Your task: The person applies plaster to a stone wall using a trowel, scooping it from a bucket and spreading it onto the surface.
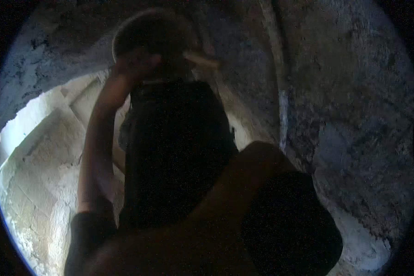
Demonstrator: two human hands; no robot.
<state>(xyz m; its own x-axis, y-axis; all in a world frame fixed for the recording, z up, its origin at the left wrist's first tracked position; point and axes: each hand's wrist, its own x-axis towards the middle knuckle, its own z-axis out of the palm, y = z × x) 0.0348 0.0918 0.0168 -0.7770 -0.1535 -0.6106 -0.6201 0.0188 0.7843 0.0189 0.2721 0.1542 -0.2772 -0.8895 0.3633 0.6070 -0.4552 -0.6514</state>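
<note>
In dim light, my left hand (pixel 135 64) is raised at the upper left of the middle. Its fingers are bent against a dark round thing (pixel 156 34) with a paler rim, and its grip seems closed there. Whether that is a bowl or a pan cannot be told. A short light-brown stick-like piece (pixel 203 60) juts out at its right. My right arm (pixel 244 179) is bent close in front of me, its elbow toward the right and its forearm running to the lower left. The hand at its end is blurred and dark, so its fingers do not show.
My dark clothing (pixel 175 147) fills the middle. Rough grey wall or ground (pixel 363 92) lies on the right, with a narrow pipe or cord (pixel 277 50) along it. Pale, brightly lit slabs (pixel 41 170) are at the left.
</note>
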